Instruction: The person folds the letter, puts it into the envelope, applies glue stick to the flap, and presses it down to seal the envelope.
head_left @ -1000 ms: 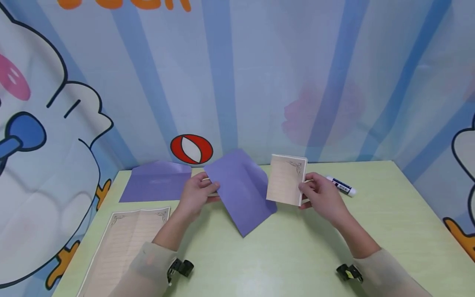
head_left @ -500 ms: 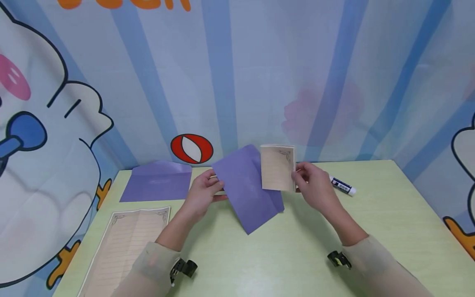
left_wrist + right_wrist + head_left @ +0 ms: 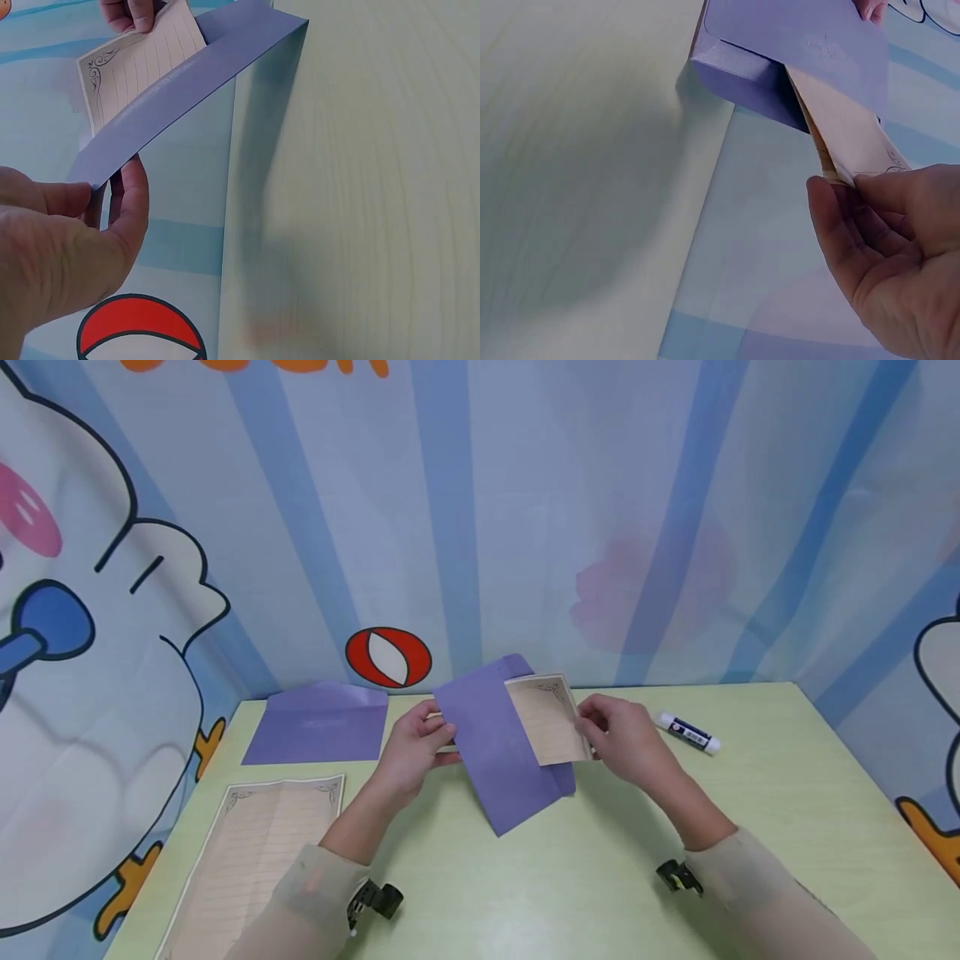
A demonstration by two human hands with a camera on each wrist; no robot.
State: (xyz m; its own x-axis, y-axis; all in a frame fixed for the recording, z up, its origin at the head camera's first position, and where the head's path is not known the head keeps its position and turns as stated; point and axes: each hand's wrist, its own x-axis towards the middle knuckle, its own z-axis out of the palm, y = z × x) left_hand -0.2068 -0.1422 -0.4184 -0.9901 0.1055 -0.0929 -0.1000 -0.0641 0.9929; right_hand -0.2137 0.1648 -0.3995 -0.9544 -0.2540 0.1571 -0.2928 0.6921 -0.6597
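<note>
My left hand (image 3: 412, 747) pinches the closed long edge of a purple envelope (image 3: 487, 735) between thumb and fingers, holding it tilted above the table. The envelope's mouth faces right, its flap (image 3: 742, 71) folded back behind. My right hand (image 3: 622, 735) pinches the outer edge of a folded sheet of lined letter paper (image 3: 551, 722) with scrollwork in its corner. In the right wrist view the paper's inner end sits inside the envelope's mouth, and the rest sticks out. In the left wrist view the envelope's front (image 3: 165, 105) covers that inner end.
A second purple envelope (image 3: 315, 735) lies at the table's back left. In front of it is an unfolded lined letter sheet (image 3: 277, 835), partly under my left forearm. A glue stick (image 3: 688, 732) lies behind my right hand. A printed backdrop (image 3: 517, 527) rises behind the table (image 3: 525, 902).
My right hand has moved left with the folded letter paper, from beside the envelope into its mouth. My left hand and the envelope have shifted slightly right.
</note>
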